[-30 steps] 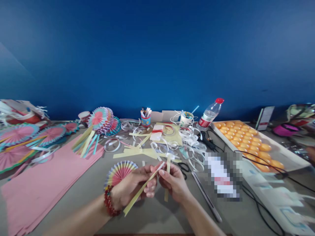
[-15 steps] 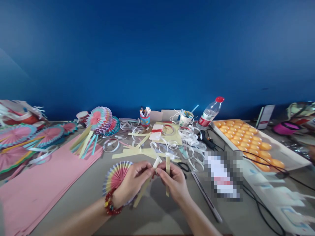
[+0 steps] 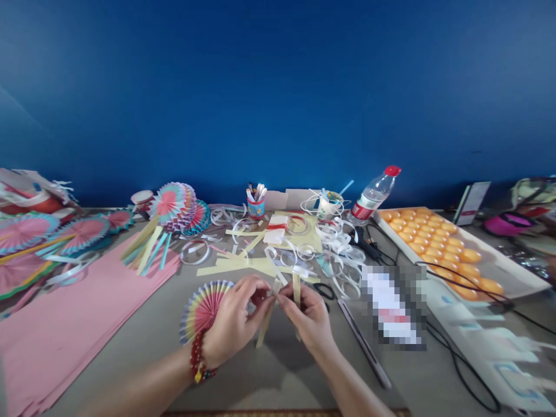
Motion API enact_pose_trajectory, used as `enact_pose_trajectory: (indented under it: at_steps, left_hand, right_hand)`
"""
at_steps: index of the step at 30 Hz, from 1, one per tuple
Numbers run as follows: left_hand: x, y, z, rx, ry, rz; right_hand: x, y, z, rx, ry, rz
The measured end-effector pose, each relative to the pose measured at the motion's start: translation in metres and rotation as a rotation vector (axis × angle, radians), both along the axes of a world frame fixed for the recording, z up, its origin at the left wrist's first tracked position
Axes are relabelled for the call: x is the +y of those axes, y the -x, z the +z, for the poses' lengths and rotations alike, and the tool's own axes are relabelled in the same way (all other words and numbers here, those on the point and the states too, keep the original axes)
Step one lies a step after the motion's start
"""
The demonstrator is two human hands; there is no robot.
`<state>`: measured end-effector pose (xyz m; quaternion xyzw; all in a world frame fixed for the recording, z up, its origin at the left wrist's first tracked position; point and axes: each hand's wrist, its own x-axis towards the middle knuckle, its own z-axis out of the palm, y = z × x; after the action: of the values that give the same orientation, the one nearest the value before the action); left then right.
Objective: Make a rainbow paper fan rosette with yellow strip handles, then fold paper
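Observation:
Above the table, the fingertips of my left hand and my right hand nearly meet. My left thumb and fingers are pinched at a pale yellow paper strip that slants down between the hands. A second pale yellow paper strip stands upright in my right hand, its thumb and forefinger pressed together near the first strip. What lies exactly between the fingertips is too small to make out. Partly behind my left hand lies a pleated paper rosette in pink, yellow and lilac.
Curled white strips and flat yellow strips lie beyond my hands. To the left are pink paper sheets and finished rosettes. Rightward are a purple-grey bar, black scissors, a bottle and a tray of orange balls.
The strip between my hands has swung from a strong slant to a steeper one. My left hand has rolled slightly and its fingers have shifted. The right hand has barely moved.

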<state>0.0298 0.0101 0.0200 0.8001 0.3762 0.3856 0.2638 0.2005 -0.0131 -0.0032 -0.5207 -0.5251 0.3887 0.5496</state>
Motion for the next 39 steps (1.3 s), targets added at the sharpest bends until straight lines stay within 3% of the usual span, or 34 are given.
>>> enact_pose_trajectory:
  at_steps: [4, 13, 20, 32, 39]
  left_hand:
    - [0.003, 0.003, -0.003, 0.089, -0.264, 0.004]
    - [0.003, 0.002, 0.000, 0.250, -0.422, -0.022]
    - [0.006, 0.004, 0.010, 0.328, -0.460, -0.019]
    - [0.005, 0.008, 0.012, 0.405, -0.432, -0.057]
    - [0.004, 0.005, 0.014, 0.352, -0.436, -0.056]
  right_hand:
    - [0.000, 0.000, -0.002, -0.037, -0.050, -0.018]
    - [-0.002, -0.001, 0.005, -0.268, -0.236, -0.069]
    - [-0.002, 0.001, 0.008, -0.332, -0.359, -0.033]
    - [-0.003, -0.001, 0.013, -0.304, -0.341, 0.082]
    - [-0.003, 0.000, 0.011, -0.338, -0.323, 0.103]
